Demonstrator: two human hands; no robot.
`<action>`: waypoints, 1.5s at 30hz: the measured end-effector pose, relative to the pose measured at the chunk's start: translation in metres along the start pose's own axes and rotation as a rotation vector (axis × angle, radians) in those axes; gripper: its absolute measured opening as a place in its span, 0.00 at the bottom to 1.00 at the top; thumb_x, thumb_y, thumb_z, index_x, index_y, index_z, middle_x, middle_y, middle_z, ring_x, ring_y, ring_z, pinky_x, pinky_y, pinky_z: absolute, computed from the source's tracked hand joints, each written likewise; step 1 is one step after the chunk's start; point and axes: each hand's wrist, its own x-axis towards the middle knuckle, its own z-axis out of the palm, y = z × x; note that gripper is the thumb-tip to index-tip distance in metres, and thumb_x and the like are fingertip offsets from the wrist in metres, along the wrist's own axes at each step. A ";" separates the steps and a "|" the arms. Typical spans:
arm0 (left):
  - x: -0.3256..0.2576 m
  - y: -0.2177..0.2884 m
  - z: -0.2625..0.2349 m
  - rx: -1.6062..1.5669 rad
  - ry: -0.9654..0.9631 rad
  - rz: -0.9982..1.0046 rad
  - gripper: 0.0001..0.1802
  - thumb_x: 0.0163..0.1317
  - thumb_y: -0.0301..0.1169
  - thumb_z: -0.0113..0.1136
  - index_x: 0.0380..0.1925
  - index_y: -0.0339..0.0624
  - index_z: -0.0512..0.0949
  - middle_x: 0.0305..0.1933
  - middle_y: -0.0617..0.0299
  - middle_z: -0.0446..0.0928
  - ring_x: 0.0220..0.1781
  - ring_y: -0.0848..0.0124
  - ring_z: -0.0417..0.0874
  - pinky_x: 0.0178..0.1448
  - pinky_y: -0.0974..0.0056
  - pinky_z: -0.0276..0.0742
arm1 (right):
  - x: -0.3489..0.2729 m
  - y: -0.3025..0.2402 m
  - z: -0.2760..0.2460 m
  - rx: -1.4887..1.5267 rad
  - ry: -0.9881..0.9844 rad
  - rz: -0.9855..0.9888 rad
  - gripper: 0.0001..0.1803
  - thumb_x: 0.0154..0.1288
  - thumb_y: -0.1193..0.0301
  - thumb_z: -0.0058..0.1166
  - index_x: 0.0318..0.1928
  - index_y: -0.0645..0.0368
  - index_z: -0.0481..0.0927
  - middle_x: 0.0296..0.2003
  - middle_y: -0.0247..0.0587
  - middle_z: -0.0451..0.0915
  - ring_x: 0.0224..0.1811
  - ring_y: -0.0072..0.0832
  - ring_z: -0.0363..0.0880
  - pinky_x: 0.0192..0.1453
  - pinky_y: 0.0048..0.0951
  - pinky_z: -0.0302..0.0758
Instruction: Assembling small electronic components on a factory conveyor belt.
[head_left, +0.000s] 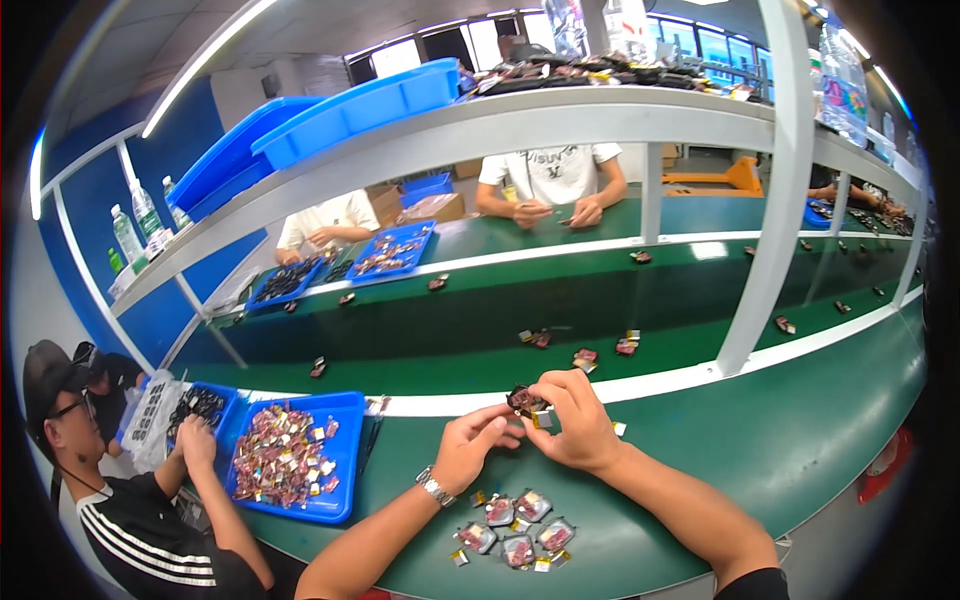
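My right hand (580, 425) pinches a small electronic assembly (522, 402), a dark casing with a reddish circuit board. A silver battery cell with yellow tape (542, 419) hangs at its lower side, by my right thumb. From the left, the curled fingers of my left hand (474, 440) meet the casing's edge; its thumb is held clear of it. On the green bench below my hands lies a cluster of similar assemblies (517, 550), several with silver cells beside them. A silver-white piece (619, 429) shows just right of my right hand.
Left of me, a blue tray (357, 440) holds heaped boards with cells; a co-worker (140, 520) reaches into another blue tray with black parts. Ahead, assemblies (585, 360) lie scattered on a green belt (450, 350) behind a white rail. A post (770, 220) and overhead shelf stand across. Two people work opposite.
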 end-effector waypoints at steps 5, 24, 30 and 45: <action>-0.005 0.003 -0.003 -0.061 0.090 0.024 0.16 0.69 0.28 0.53 0.51 0.26 0.75 0.47 0.52 0.81 0.44 0.68 0.83 0.48 0.66 0.82 | -0.003 -0.008 0.010 0.042 -0.033 0.029 0.28 0.40 0.80 0.68 0.46 0.60 0.73 0.42 0.45 0.73 0.41 0.41 0.74 0.44 0.35 0.74; -0.006 0.000 0.009 -0.052 0.211 -0.023 0.10 0.67 0.24 0.52 0.42 0.28 0.79 0.40 0.58 0.82 0.37 0.73 0.83 0.43 0.69 0.81 | -0.012 -0.010 0.013 -0.092 -0.125 -0.260 0.19 0.50 0.76 0.59 0.45 0.65 0.75 0.41 0.42 0.73 0.41 0.35 0.76 0.43 0.31 0.78; -0.008 -0.008 0.008 -0.067 0.263 0.008 0.09 0.67 0.24 0.52 0.42 0.30 0.78 0.40 0.59 0.81 0.37 0.74 0.83 0.43 0.70 0.82 | -0.010 -0.013 0.011 -0.150 -0.175 -0.367 0.19 0.50 0.76 0.58 0.46 0.64 0.75 0.41 0.41 0.74 0.39 0.33 0.77 0.42 0.31 0.78; -0.008 0.005 0.016 -0.155 0.231 -0.074 0.09 0.65 0.22 0.52 0.43 0.29 0.78 0.42 0.56 0.81 0.42 0.71 0.82 0.42 0.65 0.83 | -0.015 -0.005 0.016 0.018 -0.081 -0.080 0.28 0.42 0.77 0.68 0.48 0.61 0.74 0.42 0.42 0.75 0.39 0.36 0.77 0.40 0.31 0.78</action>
